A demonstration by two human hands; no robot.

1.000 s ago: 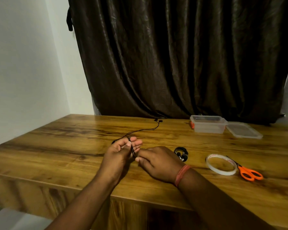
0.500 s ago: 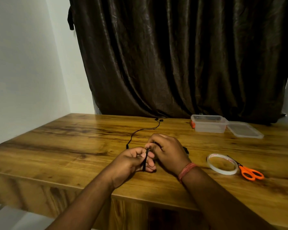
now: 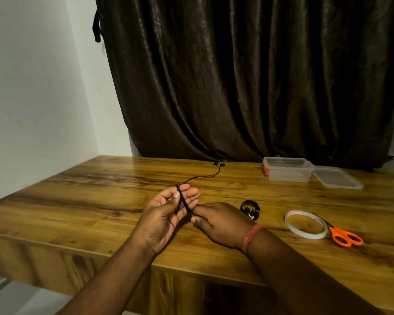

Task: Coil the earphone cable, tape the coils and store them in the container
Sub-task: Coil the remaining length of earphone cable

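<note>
Here, at a wooden table (image 3: 82, 201) set against a dark brown curtain (image 3: 248, 83), a person's left hand (image 3: 166, 214) is raised palm-up just above the tabletop, its fingers straight and close together, with turns of a black earphone cable (image 3: 184, 200) wrapped across them. From the fingertips the loose run of that cable trails away over the wood to the two earbuds (image 3: 218, 164), which lie near the curtain's hem. Just beside the left hand, the right hand (image 3: 218, 221) rests low over the table, knuckles up, its fingers curled and meeting the lower end of the wound cable; whether they pinch it cannot be told from this angle. An orange band (image 3: 251, 237) circles the right wrist. Close behind that hand lies a second, already coiled black earphone bundle (image 3: 250, 209). Further right, a roll of clear tape (image 3: 305, 223) lies flat, touching a pair of orange-handled scissors (image 3: 341, 235). At the back of the table stands an open clear plastic container (image 3: 287, 170), and its lid (image 3: 337, 178) lies just beside it on the right.
</note>
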